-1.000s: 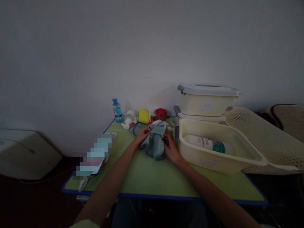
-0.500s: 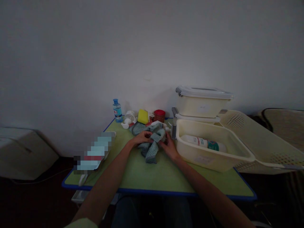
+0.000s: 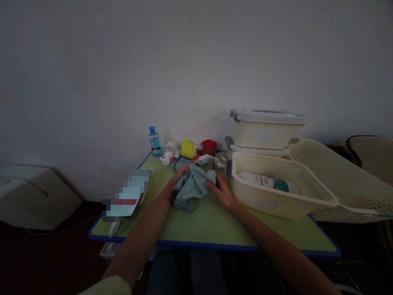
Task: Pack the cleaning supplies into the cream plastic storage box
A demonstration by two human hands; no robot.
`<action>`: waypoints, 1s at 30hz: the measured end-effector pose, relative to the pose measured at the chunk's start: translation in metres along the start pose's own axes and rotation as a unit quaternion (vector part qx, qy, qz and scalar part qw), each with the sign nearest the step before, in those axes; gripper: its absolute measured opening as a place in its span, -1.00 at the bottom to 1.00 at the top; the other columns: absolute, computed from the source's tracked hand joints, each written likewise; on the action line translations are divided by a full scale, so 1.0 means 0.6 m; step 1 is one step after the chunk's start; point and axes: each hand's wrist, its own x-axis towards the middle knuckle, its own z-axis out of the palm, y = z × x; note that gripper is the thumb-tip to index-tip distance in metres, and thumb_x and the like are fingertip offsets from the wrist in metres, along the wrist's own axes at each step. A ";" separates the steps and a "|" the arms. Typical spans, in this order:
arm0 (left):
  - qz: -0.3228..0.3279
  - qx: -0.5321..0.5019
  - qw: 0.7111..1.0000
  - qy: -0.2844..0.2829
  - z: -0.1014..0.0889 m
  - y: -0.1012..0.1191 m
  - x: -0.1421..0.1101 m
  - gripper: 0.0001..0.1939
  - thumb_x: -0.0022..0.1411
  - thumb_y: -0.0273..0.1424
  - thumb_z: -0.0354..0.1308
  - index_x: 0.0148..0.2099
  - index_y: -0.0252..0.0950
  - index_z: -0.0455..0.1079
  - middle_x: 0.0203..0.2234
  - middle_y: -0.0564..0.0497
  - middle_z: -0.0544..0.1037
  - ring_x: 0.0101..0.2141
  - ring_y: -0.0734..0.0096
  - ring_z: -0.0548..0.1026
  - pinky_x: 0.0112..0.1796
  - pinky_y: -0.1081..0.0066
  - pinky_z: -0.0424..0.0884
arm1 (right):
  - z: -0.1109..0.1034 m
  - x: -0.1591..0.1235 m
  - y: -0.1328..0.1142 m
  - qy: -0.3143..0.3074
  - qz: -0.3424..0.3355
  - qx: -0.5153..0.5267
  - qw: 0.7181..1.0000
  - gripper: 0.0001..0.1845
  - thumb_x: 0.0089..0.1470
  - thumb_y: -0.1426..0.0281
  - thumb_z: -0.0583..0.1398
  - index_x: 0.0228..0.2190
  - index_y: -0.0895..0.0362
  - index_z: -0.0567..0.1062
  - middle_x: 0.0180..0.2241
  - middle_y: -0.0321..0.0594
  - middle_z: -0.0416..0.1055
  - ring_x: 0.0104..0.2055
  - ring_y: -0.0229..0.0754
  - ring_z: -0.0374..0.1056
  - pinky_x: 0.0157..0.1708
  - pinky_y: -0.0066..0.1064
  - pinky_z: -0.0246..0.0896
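A grey-green knitted cloth (image 3: 195, 186) is bunched between my two hands above the front middle of the table. My left hand (image 3: 176, 180) grips its left side, with the fingers partly hidden by the folds. On the opposite side, my right hand (image 3: 222, 190) holds the cloth's edge between thumb and fingers. Behind the cloth lies more grey-green fabric, and a yellow sponge (image 3: 187, 149) stands just beyond that. A red woven container (image 3: 209, 148) and a clear bottle with a white pump top (image 3: 169, 152) flank the sponge.
On the right, a cream bin (image 3: 276, 207) holds white bottles (image 3: 267, 182). Behind it are stacked lidded boxes (image 3: 265, 135) and a tilted perforated basket (image 3: 340, 176). A blue bottle (image 3: 155, 143) stands at the back left; a pixelated flat item (image 3: 130, 194) lies at the left edge.
The cloth has been spread wider and turned, so its hanging twisted end is now a broader fold. My left hand has shifted to its outer left side. The view has moved slightly.
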 end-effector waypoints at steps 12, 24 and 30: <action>-0.083 0.003 0.968 -0.237 -0.005 0.130 -0.017 -0.67 -0.27 -0.72 0.27 -0.36 -0.38 0.50 -0.46 -0.04 0.58 -0.47 0.37 0.51 -0.41 0.47 0.38 | -0.025 0.013 -0.142 -0.058 -0.062 -0.153 0.985 -0.78 -0.06 0.50 0.06 -0.36 0.14 0.46 -0.46 -0.25 0.41 -0.39 -0.15 0.31 -0.30 -0.35 0.17; -0.059 0.241 0.963 -0.108 -0.098 0.329 -0.052 -0.78 -0.10 -0.82 0.14 -0.48 -0.48 0.51 -0.76 0.11 0.37 -0.68 0.59 0.38 -0.56 0.65 0.23 | -0.135 0.040 -0.262 -0.037 -0.128 -0.343 0.930 -0.85 -0.06 0.36 0.20 -0.57 0.16 0.40 -0.67 -0.39 0.20 -0.63 -0.36 0.08 -0.61 -0.51 -0.11; -0.025 0.284 0.958 -0.023 -0.139 0.357 -0.066 -0.81 0.05 -0.78 0.03 -0.39 -0.62 0.47 -0.66 0.10 0.38 -0.44 0.47 0.49 -0.31 0.44 0.37 | -0.177 0.068 -0.277 -0.077 -0.099 -0.207 0.970 -0.70 -0.04 0.19 0.19 -0.59 0.15 0.37 -0.70 -0.41 0.16 -0.66 -0.38 0.08 -0.67 -0.53 -0.06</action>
